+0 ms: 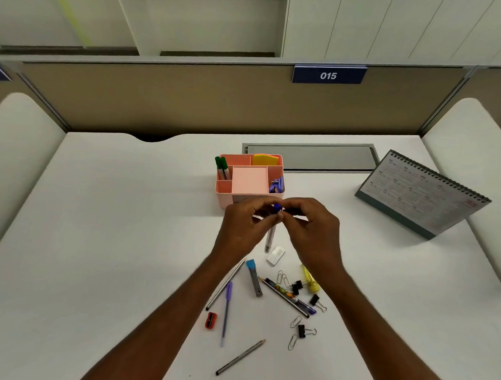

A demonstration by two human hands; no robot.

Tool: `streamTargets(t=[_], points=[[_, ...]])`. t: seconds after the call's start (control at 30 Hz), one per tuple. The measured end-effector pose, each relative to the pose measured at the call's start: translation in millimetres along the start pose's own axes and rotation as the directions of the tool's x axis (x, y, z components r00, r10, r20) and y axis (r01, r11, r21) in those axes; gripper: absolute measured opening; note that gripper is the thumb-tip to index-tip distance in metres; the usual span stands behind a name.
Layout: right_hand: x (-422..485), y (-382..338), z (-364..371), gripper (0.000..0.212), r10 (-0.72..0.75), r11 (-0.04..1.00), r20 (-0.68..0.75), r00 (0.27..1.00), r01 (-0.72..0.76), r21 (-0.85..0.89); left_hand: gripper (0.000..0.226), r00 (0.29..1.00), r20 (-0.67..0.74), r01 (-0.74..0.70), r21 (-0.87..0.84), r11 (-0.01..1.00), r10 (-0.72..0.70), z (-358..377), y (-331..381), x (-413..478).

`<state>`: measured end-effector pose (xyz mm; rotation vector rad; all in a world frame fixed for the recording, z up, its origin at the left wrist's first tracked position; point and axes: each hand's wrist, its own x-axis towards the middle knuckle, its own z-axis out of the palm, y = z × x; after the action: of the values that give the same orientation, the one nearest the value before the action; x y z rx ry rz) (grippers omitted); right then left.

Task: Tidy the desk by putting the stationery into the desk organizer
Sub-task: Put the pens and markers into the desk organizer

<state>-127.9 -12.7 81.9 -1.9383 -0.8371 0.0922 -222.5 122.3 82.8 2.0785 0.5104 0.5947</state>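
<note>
Item: pen (270, 238), clear-barrelled, with blue cap (277, 206) at its upper end; it is being held just above the desk (126, 242), near the middle, with the barrel hanging down toward six o'clock. Hold: the capped end is being pinched between the curled fingertips of the left hand (242, 221) and those of the right hand (311, 227), the two hands meeting tip to tip; which fingers are bearing on the cap and which on the barrel cannot be told. Destination: the desk organizer (224, 201), pink, is being kept just beyond the hands at twelve o'clock; green markers (222, 167) are being stored upright in its nine o'clock compartment, yellow notes (266, 159) at the back, small blue items (276, 185) at three o'clock. Handling, as judged: the pen is being taken as light, stiff and smooth, so slipping is being counted likelier than breaking; a cap not fully seated is being reckoned liable to pull off, so a pinch on the barrel just below the cap is being preferred, with the pen being lowered upright beside the markers. Remaining loose at six o'clock: eraser (275, 255), purple pen (226, 312), red sharpener (211, 320), pencil (240, 357), binder clip (302, 331). A desk calendar (415, 194) is being left standing at two o'clock.
</note>
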Motion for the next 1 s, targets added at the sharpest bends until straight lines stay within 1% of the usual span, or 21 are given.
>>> streamTargets(t=[0.1,0.2,0.27,0.3,0.37,0.43,0.53,0.63,0.7,0.77,0.87,0.93,1.0], points=[[-5,1,8,0.022,0.021,1.0,0.028,0.999,-0.021,0.015,0.037,0.997,-0.075,0.037,0.019,0.999,-0.035,-19,-7,9],[-20,11,18,0.022,0.131,0.99,0.13,0.983,-0.135,0.028,0.032,0.977,-0.185,0.11,-0.003,0.994,-0.108,-41,-17,23],[-34,21,27,0.023,0.223,0.974,0.239,0.945,-0.227,-0.01,0.03,0.96,-0.26,0.117,0.03,0.993,-0.105,-56,-25,34],[-42,26,33,0.024,0.251,0.968,0.289,0.924,-0.246,-0.053,0.029,0.951,-0.293,0.119,0.046,0.992,-0.1,-63,-28,39],[-59,37,44,0.026,0.287,0.958,0.371,0.883,-0.253,-0.138,0.025,0.928,-0.357,0.133,0.041,0.99,-0.109,-76,-34,51],[-74,45,53,0.028,0.32,0.946,0.419,0.849,-0.265,-0.186,0.022,0.904,-0.406,0.156,0.014,0.988,-0.137,-86,-41,63],[-89,54,66,0.03,0.334,0.936,0.443,0.832,-0.236,-0.262,0.022,0.883,-0.445,0.179,0.021,0.984,-0.151,-96,-51,79],[-96,55,80,0.034,0.279,0.928,0.462,0.842,-0.111,-0.357,0.022,0.879,-0.449,0.204,0.055,0.977,-0.158,-97,-60,91],[-98,55,90,0.038,0.239,0.924,0.47,0.85,-0.049,-0.38,0.021,0.879,-0.447,0.218,0.07,0.973,-0.165,-95,-66,98],[-96,53,99,0.044,0.22,0.92,0.449,0.866,-0.032,-0.39,0.021,0.879,-0.45,0.224,0.101,0.969,-0.156,-90,-70,104],[-92,53,109,0.043,0.205,0.908,0.416,0.886,-0.014,-0.418,0.022,0.886,-0.442,0.225,0.142,0.964,-0.142,-82,-77,109],[-89,54,114,0.043,0.209,0.909,0.409,0.888,-0.021,-0.417,0.022,0.893,-0.425,0.23,0.154,0.961,-0.146,-77,-83,112],[-87,56,118,0.048,0.217,0.912,0.413,0.884,-0.033,-0.408,0.021,0.898,-0.412,0.24,0.172,0.955,-0.152,-72,-88,114]])
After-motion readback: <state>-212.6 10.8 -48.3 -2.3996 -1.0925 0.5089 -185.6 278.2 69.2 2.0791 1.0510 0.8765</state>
